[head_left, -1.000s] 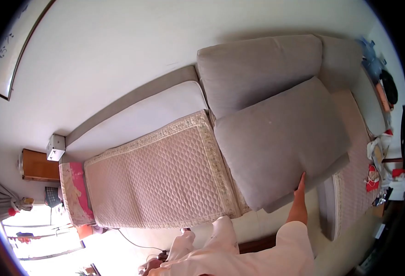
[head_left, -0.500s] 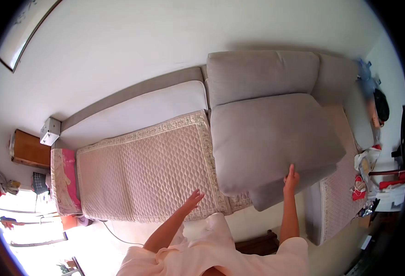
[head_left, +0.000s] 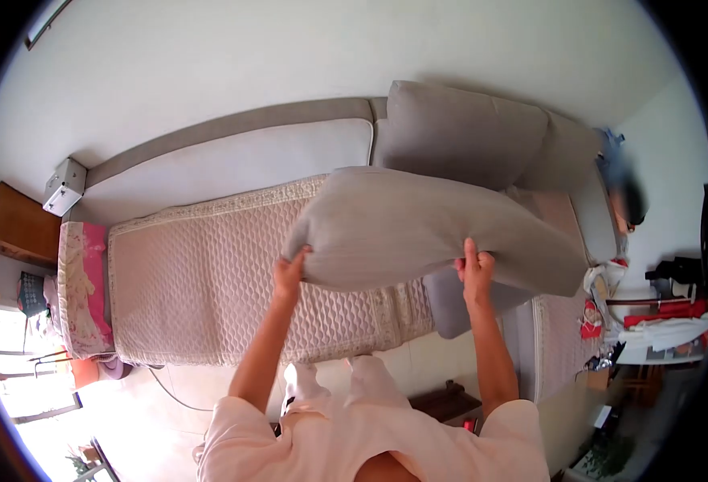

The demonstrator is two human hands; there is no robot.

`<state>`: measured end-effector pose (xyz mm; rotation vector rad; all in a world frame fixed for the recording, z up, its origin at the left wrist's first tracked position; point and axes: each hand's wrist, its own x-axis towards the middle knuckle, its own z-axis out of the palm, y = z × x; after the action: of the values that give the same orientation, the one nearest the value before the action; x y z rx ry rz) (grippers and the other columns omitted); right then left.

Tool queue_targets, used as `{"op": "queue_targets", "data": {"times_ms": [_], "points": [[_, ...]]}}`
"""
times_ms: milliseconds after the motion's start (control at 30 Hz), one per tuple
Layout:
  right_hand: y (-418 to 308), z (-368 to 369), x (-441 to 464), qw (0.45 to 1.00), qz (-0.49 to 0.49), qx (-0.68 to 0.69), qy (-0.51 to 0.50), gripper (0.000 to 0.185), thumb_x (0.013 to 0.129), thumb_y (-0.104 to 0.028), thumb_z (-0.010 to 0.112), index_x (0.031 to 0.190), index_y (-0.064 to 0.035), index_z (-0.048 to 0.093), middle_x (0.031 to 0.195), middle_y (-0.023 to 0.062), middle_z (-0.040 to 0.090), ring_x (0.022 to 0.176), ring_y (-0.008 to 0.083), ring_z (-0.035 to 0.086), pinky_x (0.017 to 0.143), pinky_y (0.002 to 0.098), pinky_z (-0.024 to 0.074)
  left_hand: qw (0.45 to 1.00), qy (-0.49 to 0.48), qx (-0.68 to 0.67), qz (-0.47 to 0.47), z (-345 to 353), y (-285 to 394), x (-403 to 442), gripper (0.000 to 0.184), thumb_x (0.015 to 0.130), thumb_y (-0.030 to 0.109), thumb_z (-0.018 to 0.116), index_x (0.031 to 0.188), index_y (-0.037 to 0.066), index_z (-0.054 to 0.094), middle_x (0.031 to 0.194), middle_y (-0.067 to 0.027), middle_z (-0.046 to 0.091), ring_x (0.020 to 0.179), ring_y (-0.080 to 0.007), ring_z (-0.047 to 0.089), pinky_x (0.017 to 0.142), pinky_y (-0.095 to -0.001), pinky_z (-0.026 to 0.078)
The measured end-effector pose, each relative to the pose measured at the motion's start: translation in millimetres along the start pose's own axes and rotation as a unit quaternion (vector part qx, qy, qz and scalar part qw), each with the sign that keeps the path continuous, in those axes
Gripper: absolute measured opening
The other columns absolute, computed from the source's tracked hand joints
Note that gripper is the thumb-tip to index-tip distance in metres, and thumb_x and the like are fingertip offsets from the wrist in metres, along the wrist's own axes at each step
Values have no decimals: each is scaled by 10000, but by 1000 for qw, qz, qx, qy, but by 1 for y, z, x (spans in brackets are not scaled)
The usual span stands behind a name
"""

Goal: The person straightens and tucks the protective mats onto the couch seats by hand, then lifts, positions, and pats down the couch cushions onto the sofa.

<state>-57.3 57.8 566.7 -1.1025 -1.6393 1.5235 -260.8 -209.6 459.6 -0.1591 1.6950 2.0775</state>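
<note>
A large grey sofa cushion (head_left: 386, 225) is raised above the sofa, tilted and creased where it is gripped. My left hand (head_left: 289, 273) holds its left corner, fingers closed on the fabric. Along its near edge my right hand (head_left: 475, 273) pinches the cover with the thumb on top. Beneath the cushion's right half, part of another grey cushion (head_left: 450, 309) shows. A quilted pink sofa cover (head_left: 209, 289) with a patterned border lies on the seat to the left. Behind stands a grey back cushion (head_left: 466, 132) against the wall.
The sofa's backrest (head_left: 233, 157) runs along the wall. A silver case (head_left: 65, 186) sits at its left end, by a pink patterned armrest cover (head_left: 89, 281). A dark wooden stool or low table (head_left: 446, 402) is near my legs. Clothes and bags (head_left: 667, 313) crowd the right side.
My left hand has moved up onto the cushion and closed on its corner. The cushion has been lifted and shifted left, uncovering more of the seat at the right.
</note>
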Motion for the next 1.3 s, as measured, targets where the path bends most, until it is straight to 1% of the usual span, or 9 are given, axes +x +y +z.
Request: {"op": "queue_targets", "data": {"times_ms": [433,600,700,767,800,867,1033,1133,1300], "points": [[-95,204,-71,985,6,99,-141,461,847,-392,540,565,-28,523,499,62,515,353,84,397,324,220,260,962,115,139,203,-168,241,-16,340,814,235,605,631,-50,578,550,27,484,506,-60,405,460,-270,338],[6,204,-221,966,149,6,-210,518,869,-449,470,537,-56,536,472,24,514,402,65,447,362,202,329,939,127,273,169,-339,154,-81,252,781,183,634,645,-27,621,472,-16,474,424,-68,406,393,-270,302],[136,177,-315,823,155,-113,-535,404,872,-370,464,667,-44,584,588,52,575,487,122,527,488,271,430,922,94,376,-20,-486,31,-118,251,776,216,626,700,-18,575,557,-75,555,513,-129,489,457,-302,361],[203,154,-344,772,-3,-223,-595,297,841,-289,492,712,-40,589,628,69,592,542,153,555,536,298,442,755,37,653,-46,-600,-72,-147,277,700,248,660,900,65,603,859,-140,633,794,-319,592,697,-384,465],[217,150,-347,746,-28,-266,-610,254,829,-253,501,733,-36,592,648,73,600,567,161,566,559,307,447,700,-28,677,-226,-607,-76,-145,353,679,272,680,959,73,601,920,-152,624,876,-304,590,777,-397,461],[205,151,-330,708,162,-321,-608,209,814,-198,495,769,-22,599,688,67,610,612,151,580,605,306,455,810,-15,570,-137,-587,-99,-132,369,683,250,681,1001,82,596,922,-155,625,890,-301,586,772,-385,463],[221,162,-257,831,6,-388,-397,238,841,-268,542,901,-44,596,751,107,617,673,229,594,618,331,451,808,-66,582,57,-444,-85,-47,477,751,204,635,1176,58,476,1194,-154,486,1103,-314,455,919,-385,371],[213,187,-210,853,3,-410,-322,248,841,-222,556,1021,-52,561,957,129,603,835,262,586,717,348,449,757,-129,628,123,-361,-88,-7,584,766,223,628,1275,83,379,1350,-140,320,1269,-307,259,1008,-439,257],[222,269,-141,849,-211,-394,-283,376,819,-181,564,1162,-58,469,1252,138,431,1157,311,401,936,388,337,739,-206,623,151,-258,-93,52,643,764,214,630,1319,115,321,1405,-112,223,1311,-315,163,1039,-506,159]]}}
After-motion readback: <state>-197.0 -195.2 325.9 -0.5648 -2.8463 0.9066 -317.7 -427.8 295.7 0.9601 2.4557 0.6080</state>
